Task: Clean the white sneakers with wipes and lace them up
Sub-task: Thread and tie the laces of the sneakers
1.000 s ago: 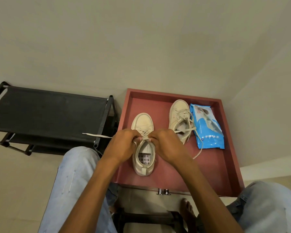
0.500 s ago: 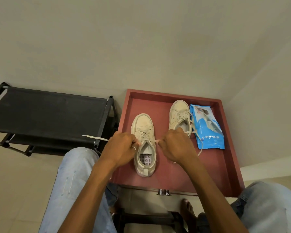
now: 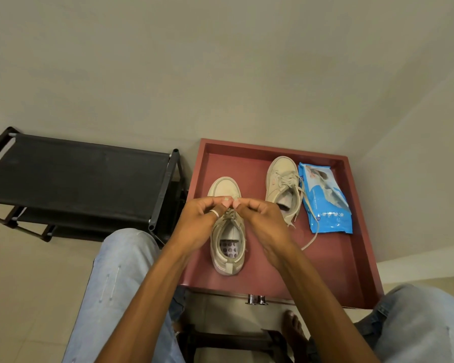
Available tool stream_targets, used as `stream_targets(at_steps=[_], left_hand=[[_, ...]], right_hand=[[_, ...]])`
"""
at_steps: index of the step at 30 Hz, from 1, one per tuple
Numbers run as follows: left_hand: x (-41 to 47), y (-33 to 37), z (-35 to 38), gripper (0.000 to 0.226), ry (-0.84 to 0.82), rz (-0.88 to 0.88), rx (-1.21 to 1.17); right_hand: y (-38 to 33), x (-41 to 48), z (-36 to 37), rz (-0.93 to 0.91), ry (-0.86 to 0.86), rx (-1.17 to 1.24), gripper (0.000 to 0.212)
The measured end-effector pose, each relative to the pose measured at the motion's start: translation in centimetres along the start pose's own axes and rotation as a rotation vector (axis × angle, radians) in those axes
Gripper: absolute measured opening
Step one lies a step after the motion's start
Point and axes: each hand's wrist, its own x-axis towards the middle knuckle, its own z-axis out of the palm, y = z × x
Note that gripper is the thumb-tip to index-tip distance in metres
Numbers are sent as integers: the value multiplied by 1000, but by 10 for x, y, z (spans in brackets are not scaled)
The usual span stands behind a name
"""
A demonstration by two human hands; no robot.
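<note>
Both hands meet directly over the near sneaker [image 3: 227,247]. It lies in the red tray [image 3: 273,149] with its long axis running straight away from the person, heel below the wrists and toe just beyond the fingertips. The left hand [image 3: 201,224] comes in from the shoe's left side and the right hand [image 3: 264,222] from its right, both equally near. On each, the fingers are curled and the thumb and forefinger tips are pressed together at the top of the lacing, pinching the lace [image 3: 230,214]. The lace ends themselves are hidden under the fingertips. I judge this to be the tying step on this shoe. The next pull would likely run outward across the shoe's axis, one hand to each side.

Right of the right hand and a little beyond it lies the far sneaker [image 3: 281,184], roughly parallel, toe away. Its loose lace [image 3: 311,239] trails back over the tray floor. Just beside it, farther right, is the blue pack of wipes [image 3: 325,203]. Well left of the left hand stands a black shoe rack [image 3: 76,174].
</note>
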Motion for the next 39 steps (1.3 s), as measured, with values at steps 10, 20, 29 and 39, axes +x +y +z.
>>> stream_targets(at_steps=[10,20,29,39], left_hand=[[6,-12,8,10,163,37,23],[10,-21,7,25,186,25,86],[8,-14,7,23,80,16,72],[9,-16,3,14,58,18,97]], right_hand=[[11,5,3,-33,126,-55,19],[11,7,-2,-10,121,-22,26],[12,8,1,23,168,-86,24],[5,5,-1,36,-1,-76,15]])
